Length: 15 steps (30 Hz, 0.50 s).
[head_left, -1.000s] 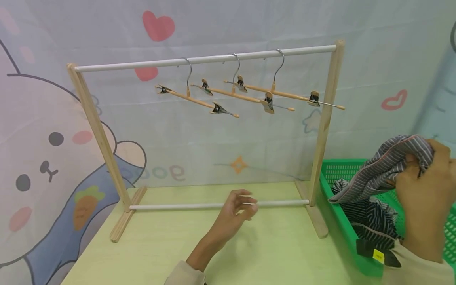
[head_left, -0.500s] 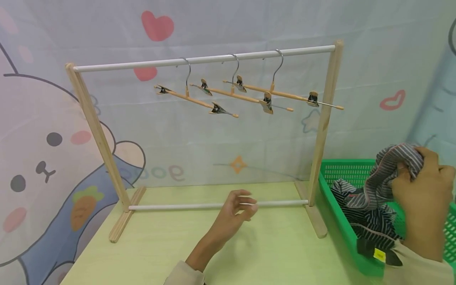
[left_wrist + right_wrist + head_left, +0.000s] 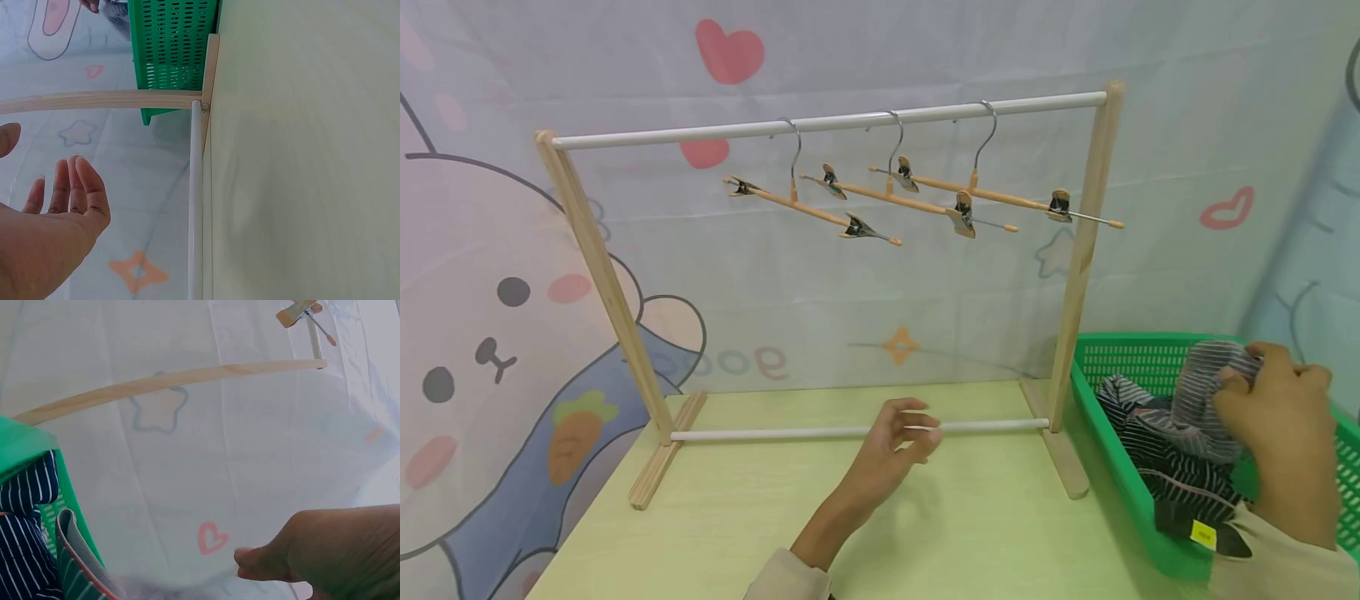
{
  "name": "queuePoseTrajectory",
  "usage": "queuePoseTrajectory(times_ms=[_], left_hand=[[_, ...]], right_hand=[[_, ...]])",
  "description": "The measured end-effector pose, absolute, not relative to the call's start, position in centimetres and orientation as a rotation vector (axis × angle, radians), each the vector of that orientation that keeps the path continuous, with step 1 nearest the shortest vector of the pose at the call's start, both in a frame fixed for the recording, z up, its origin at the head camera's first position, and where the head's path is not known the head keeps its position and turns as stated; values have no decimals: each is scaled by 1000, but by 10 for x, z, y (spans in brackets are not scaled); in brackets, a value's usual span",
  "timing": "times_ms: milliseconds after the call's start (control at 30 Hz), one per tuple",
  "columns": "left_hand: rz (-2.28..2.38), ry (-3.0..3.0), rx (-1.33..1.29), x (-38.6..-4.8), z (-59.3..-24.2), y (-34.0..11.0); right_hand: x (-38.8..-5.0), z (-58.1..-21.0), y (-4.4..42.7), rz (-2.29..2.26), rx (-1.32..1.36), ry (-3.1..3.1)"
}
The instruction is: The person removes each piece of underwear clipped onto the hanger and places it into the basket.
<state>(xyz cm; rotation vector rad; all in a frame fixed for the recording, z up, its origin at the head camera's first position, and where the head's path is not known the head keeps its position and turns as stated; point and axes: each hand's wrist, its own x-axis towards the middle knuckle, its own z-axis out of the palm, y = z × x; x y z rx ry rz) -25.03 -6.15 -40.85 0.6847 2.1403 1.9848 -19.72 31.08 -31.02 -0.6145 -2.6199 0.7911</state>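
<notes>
In the head view my right hand [image 3: 1281, 417] pinches a grey striped cloth garment [image 3: 1206, 396] by its upper edge, low over the green basket [image 3: 1093, 417]. The garment's lower part touches the dark striped garments [image 3: 1180, 467] in the basket. Only the thumb side of the right hand [image 3: 331, 553] shows in the right wrist view; its fingertips are hidden there. My left hand [image 3: 891, 446] hovers over the table in front of the rack's lower bar, fingers loosely bent and holding nothing. The left wrist view also shows that hand [image 3: 56, 231] with its thumb apart.
A wooden rack with a white top rail [image 3: 700, 133] stands on the pale table [image 3: 970, 533]. Three clip hangers hang from it, such as the middle hanger [image 3: 917, 202]. The basket stands beside the rack's right post [image 3: 1082, 258]. A printed cloth backdrop [image 3: 850, 317] hangs behind.
My right hand has moved down and slightly left, bringing the grey striped garment lower into the basket, where it now bunches up. The left hand has stayed in place.
</notes>
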Motion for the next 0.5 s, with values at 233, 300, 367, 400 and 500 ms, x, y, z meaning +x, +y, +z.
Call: queuePoseTrajectory(times_ms=[233, 300, 367, 400, 500], left_hand=[[1977, 2134, 686, -250, -407, -61], [1977, 2136, 691, -250, -405, -63], [1984, 2143, 697, -251, -403, -65], [1990, 2146, 700, -251, -402, -66], [2002, 2168, 713, -252, -400, -69]], right_hand=[[-195, -308, 308, 797, -530, -2637], [-194, -307, 306, 786, -473, -2621], [-193, -305, 302, 772, -407, -2611], [-194, -304, 299, 763, -366, -2605], [-196, -299, 291, 758, -256, -2598]])
